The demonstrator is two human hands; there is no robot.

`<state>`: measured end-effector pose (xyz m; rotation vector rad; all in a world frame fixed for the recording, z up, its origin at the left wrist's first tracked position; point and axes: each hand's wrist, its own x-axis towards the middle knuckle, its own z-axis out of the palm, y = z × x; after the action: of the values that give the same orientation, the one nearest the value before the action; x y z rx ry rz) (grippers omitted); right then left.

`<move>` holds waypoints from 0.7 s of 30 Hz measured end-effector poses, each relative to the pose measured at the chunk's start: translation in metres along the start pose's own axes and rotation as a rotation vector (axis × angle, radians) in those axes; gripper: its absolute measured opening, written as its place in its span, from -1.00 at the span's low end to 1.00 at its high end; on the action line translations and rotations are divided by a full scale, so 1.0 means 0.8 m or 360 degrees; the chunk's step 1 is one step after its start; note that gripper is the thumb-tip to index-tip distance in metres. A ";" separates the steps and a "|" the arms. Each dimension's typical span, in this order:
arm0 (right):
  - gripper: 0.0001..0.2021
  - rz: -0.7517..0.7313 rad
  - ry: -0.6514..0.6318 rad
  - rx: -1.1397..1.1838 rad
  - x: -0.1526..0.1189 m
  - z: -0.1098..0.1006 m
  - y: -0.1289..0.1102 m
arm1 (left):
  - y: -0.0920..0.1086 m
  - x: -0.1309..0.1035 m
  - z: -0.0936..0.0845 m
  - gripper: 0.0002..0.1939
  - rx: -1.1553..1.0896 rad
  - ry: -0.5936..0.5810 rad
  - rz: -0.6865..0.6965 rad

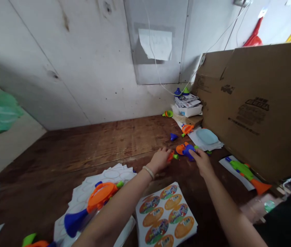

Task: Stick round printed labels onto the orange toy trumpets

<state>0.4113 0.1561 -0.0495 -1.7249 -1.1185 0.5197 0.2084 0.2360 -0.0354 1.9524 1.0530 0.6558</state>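
My left hand (pixel 161 159) reaches across the brown table, its fingers curled around a small orange plastic piece (pixel 171 156) with a green tip; part of the piece is hidden by the fingers. To its right, my right hand (pixel 202 160) grips a blue plastic toy body (pixel 188 152) between thumb and fingers. An orange round part (pixel 180 149) sits against that blue body; whether they are joined I cannot tell. Just beyond both hands lies a blue cone (pixel 173 137). An orange toy piece with a green end (pixel 187 129) rests farther back.
Sticker sheets (pixel 167 214) are stacked in front of me. At left, an orange-and-blue toy trumpet (pixel 101 197) lies on white sheets (pixel 77 202). A green-and-orange toy trumpet (pixel 245 171) and a light blue dish (pixel 207 136) are at right, beside a large cardboard box (pixel 258 103).
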 end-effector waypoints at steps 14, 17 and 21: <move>-0.57 -0.0124 -0.0052 0.0496 -0.158 0.029 -0.121 | 0.061 -0.196 -0.046 -0.63 -0.1622 0.0760 -0.0059; -0.56 -0.0075 -0.0119 0.0522 -0.169 0.024 -0.134 | 0.065 -0.214 -0.050 -0.65 -0.1599 0.0786 0.0053; -0.50 0.0096 -0.0379 0.0587 -0.180 0.015 -0.145 | 0.063 -0.240 -0.060 -0.72 -0.1377 0.0847 0.0321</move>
<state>0.2808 0.0495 0.0272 -1.4024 -1.0583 0.9275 0.0960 0.0750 0.0202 1.1400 0.6723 1.5064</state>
